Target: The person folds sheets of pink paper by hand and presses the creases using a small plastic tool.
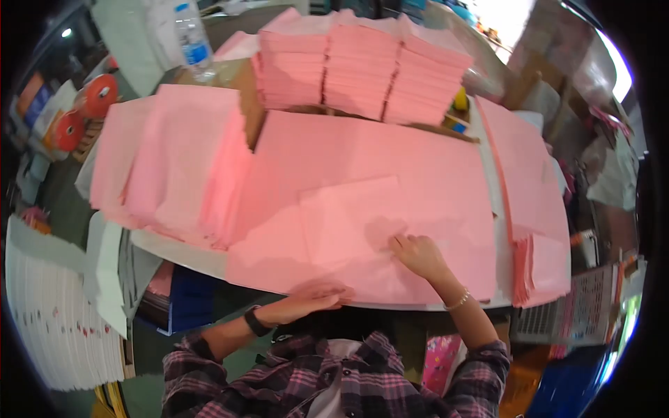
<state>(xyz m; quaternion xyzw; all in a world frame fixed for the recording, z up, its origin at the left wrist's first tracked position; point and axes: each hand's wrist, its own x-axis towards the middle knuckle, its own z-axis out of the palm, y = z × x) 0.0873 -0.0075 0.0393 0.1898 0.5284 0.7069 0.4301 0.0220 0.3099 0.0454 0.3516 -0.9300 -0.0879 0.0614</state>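
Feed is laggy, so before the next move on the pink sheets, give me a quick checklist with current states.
1. Right hand flat on the top pink sheet: ok.
2. Left hand at the sheet's near edge: ok; grip cannot tell.
3. Top sheet square with the sheets under it: not ok, it lies askew.
4. Fanned pink stack on the left clear of the hands: ok.
5. Bundled stacks behind upright: ok.

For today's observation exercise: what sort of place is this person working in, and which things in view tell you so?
Probably a paper-goods or print-finishing workshop. Tall stacks of pink sheets fill the table, both hands, left hand and right hand, work a large pink sheet, and orange tape rolls sit nearby.
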